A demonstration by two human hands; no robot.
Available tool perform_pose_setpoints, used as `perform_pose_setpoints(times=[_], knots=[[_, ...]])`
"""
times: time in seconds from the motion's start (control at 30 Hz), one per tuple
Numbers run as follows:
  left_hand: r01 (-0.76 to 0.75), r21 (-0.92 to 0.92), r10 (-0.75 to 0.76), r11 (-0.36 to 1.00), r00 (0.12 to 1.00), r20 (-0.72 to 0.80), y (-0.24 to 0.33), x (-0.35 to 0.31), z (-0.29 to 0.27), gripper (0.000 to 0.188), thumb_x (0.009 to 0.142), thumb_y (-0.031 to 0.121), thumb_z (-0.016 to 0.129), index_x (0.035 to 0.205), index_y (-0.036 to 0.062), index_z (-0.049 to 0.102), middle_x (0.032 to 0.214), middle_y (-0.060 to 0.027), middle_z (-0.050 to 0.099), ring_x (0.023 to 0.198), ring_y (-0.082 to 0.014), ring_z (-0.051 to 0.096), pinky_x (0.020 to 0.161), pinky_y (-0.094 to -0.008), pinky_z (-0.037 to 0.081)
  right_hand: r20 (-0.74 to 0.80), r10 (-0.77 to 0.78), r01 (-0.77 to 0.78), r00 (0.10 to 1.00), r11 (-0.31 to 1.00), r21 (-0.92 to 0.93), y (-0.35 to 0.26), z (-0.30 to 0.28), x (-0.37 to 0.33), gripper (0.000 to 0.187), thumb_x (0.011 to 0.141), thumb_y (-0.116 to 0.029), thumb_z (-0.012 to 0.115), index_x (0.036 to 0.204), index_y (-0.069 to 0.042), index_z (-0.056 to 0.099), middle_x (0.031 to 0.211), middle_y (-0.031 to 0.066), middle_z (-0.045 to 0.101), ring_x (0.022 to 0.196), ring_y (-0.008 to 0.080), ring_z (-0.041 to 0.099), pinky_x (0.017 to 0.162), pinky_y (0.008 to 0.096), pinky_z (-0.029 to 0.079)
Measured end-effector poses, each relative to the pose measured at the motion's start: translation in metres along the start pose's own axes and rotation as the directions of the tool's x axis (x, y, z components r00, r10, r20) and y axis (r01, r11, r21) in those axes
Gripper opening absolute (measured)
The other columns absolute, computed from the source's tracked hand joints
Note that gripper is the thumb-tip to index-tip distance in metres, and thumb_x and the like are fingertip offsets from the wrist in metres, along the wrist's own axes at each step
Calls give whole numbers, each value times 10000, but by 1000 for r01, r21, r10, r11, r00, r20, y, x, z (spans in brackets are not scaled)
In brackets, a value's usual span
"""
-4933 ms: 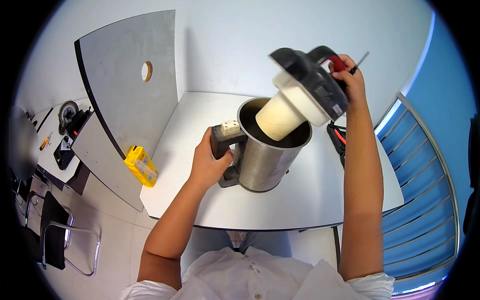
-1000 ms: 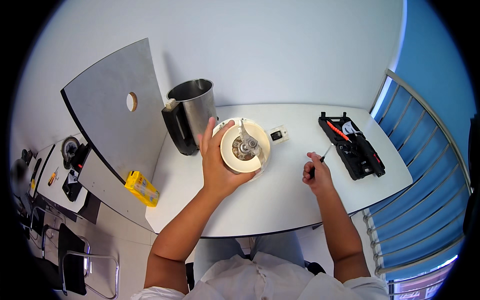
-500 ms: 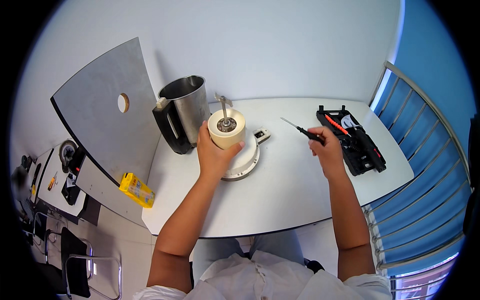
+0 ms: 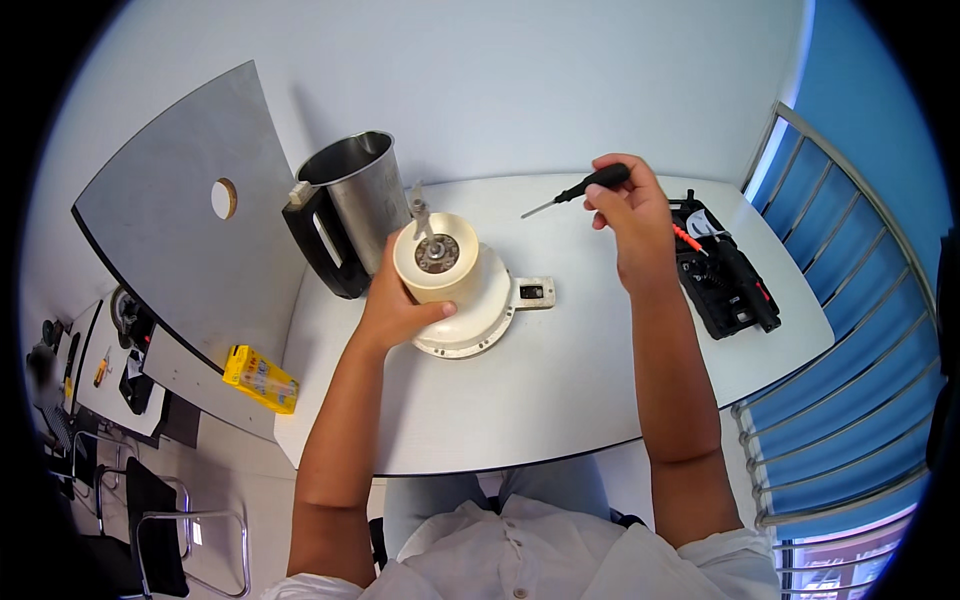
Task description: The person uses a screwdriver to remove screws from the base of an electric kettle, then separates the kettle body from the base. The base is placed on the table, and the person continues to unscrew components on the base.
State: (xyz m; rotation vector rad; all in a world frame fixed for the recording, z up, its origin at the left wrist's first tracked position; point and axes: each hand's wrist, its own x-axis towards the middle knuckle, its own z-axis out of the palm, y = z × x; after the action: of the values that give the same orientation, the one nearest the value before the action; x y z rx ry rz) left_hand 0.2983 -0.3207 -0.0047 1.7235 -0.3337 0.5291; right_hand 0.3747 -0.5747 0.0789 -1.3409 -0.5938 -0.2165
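Left hand (image 4: 388, 308): wraps the cream blender head (image 4: 470, 310) left of the frame's centre, thumb on its near side.
Blade (image 4: 421, 212): on top of the blender head, pointing up.
Right hand (image 4: 630, 208): grips a black-handled screwdriver (image 4: 580, 190), upper right of centre, its tip toward the lower left and apart from the blender head.
Jug (image 4: 365, 205): steel, open-topped, upper left of centre.
Tool case (image 4: 706, 300): black, open, at right.
Carton (image 4: 260, 380): yellow, lower left, beside the white table (image 4: 540, 400).
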Motion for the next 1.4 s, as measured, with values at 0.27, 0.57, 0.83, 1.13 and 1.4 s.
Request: perform_pose_setpoints(times=[0.27,0.57,0.83,1.13,1.4], knots=[[-125,-182,117,975,992,-54,-12,-27,6,1120,472,257,886,1364,-1,259,1313,-164,450,1215,-250,454,1008,-363,366,-55,-47,56,997,980,191,74,-42,-34,290,763,52,497,1041,-26,527,884,46,506,763,106,489,647,245,434],[-407,448,417,796,905,79,-9,-42,24,977,491,337,876,1281,80,360,1232,-145,536,1257,-365,387,1031,-456,288,237,-516,554,823,822,-134,72,-43,-56,292,616,73,524,893,-22,524,844,98,503,720,150,487,607,251,407],[-295,536,404,791,909,-97,-12,-38,33,949,497,311,881,1270,57,393,1263,-136,505,1260,-368,374,1020,-450,313,73,-336,341,939,887,-311,86,-42,-50,239,738,46,597,949,-27,511,896,51,501,743,109,508,638,236,441],[-333,334,373,882,926,-60,-29,-43,7,1101,496,452,875,1330,-1,316,1283,-130,430,1194,-245,455,1000,-399,394,36,-292,293,956,940,-176,99,-42,-47,229,769,47,582,973,-26,508,932,45,497,806,105,523,721,231,459],[-251,477,322,843,944,-72,-67,-80,1,613,693,146,691,1233,82,407,1281,-173,400,1169,-369,465,1004,-485,350,11,-385,376,923,897,-230,90,-42,-49,249,753,62,573,976,-31,511,923,42,489,779,99,493,697,228,425]])
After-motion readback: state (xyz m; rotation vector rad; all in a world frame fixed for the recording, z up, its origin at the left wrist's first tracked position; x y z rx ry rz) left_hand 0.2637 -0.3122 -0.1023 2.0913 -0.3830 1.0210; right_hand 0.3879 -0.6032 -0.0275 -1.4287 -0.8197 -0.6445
